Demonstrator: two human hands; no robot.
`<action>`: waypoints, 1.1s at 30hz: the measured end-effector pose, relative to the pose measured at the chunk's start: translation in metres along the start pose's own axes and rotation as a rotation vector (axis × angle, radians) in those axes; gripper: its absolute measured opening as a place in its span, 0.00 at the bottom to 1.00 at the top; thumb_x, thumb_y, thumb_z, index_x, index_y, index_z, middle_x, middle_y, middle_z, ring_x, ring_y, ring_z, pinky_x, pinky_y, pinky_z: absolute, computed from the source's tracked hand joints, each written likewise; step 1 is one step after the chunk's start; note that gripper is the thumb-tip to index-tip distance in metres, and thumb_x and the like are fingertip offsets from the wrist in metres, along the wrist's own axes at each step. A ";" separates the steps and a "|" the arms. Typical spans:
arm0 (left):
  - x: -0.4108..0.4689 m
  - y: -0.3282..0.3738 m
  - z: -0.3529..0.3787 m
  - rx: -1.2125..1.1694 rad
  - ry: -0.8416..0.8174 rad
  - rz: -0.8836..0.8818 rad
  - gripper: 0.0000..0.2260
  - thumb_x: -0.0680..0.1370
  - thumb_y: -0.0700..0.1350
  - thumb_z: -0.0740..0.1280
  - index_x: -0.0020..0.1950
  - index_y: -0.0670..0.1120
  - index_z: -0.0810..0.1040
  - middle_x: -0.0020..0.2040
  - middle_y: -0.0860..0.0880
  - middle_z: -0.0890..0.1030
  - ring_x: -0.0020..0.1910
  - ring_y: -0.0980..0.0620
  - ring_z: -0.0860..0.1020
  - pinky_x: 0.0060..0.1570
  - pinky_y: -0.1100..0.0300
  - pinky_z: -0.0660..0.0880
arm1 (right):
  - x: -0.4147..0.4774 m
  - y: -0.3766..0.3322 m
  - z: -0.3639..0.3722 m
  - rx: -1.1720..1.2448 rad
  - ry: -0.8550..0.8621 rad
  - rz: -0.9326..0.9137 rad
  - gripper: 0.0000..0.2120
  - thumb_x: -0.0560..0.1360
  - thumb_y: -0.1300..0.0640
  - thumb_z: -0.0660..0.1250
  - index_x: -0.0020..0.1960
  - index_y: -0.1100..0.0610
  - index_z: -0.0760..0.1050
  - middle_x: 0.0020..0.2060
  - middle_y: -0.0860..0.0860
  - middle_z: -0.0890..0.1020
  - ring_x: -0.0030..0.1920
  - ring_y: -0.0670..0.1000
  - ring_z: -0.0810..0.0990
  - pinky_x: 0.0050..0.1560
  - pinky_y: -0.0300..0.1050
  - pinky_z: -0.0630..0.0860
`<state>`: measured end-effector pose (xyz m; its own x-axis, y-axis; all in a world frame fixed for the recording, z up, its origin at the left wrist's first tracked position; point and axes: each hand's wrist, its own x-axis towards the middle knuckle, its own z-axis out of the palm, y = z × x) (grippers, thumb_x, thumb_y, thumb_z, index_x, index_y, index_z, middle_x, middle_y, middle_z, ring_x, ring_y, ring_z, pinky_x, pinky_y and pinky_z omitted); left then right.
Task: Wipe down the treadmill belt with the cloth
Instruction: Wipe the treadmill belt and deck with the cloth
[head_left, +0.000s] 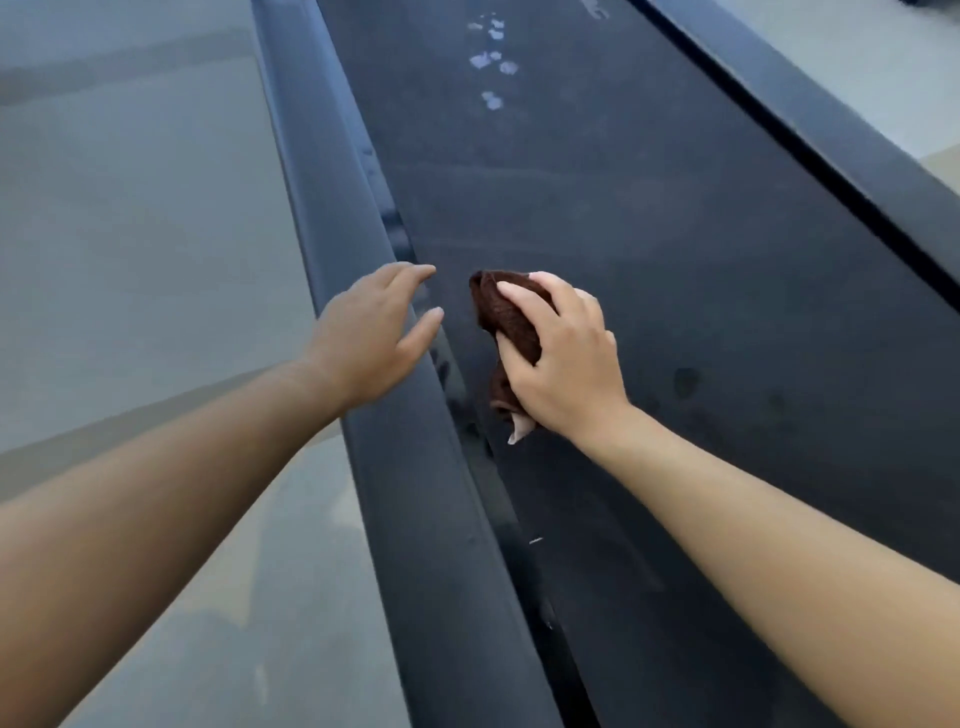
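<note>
The black treadmill belt runs diagonally from the top middle to the bottom right, dusty and smudged. My right hand grips a bunched dark brown cloth and holds it down on the belt near its left edge. A pale tag of the cloth sticks out under my wrist. My left hand hovers over the left side rail, fingers loosely extended, holding nothing. Whether it touches the rail I cannot tell.
White smeared marks lie on the belt farther up. Dark round smudges sit to the right of my right hand. The right side rail borders the belt. Grey floor lies to the left.
</note>
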<state>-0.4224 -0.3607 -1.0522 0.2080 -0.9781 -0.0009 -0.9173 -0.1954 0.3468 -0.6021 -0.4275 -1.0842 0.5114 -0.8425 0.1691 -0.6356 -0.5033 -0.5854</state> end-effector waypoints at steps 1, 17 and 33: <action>0.009 0.004 0.008 0.007 -0.006 0.023 0.22 0.80 0.51 0.57 0.72 0.44 0.64 0.70 0.46 0.68 0.68 0.45 0.67 0.66 0.48 0.65 | 0.000 0.011 0.000 -0.011 0.009 0.034 0.21 0.75 0.49 0.64 0.68 0.46 0.70 0.68 0.46 0.68 0.67 0.54 0.64 0.57 0.61 0.69; 0.106 0.072 0.090 0.013 -0.129 0.709 0.22 0.79 0.51 0.59 0.71 0.43 0.66 0.70 0.44 0.69 0.69 0.43 0.67 0.65 0.41 0.65 | -0.071 0.084 -0.037 -0.280 0.271 0.464 0.21 0.75 0.49 0.63 0.68 0.45 0.69 0.69 0.46 0.67 0.68 0.54 0.62 0.59 0.62 0.68; 0.007 0.224 0.151 0.040 -0.297 1.330 0.23 0.79 0.54 0.55 0.72 0.47 0.63 0.70 0.49 0.68 0.69 0.47 0.66 0.66 0.44 0.60 | -0.259 0.076 -0.082 -0.400 0.625 1.042 0.20 0.77 0.49 0.62 0.69 0.47 0.69 0.69 0.48 0.68 0.67 0.54 0.64 0.66 0.58 0.67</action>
<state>-0.6781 -0.4217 -1.1158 -0.9083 -0.4041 0.1077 -0.3753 0.9012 0.2166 -0.8301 -0.2628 -1.1073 -0.6199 -0.7632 0.1824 -0.7545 0.5158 -0.4057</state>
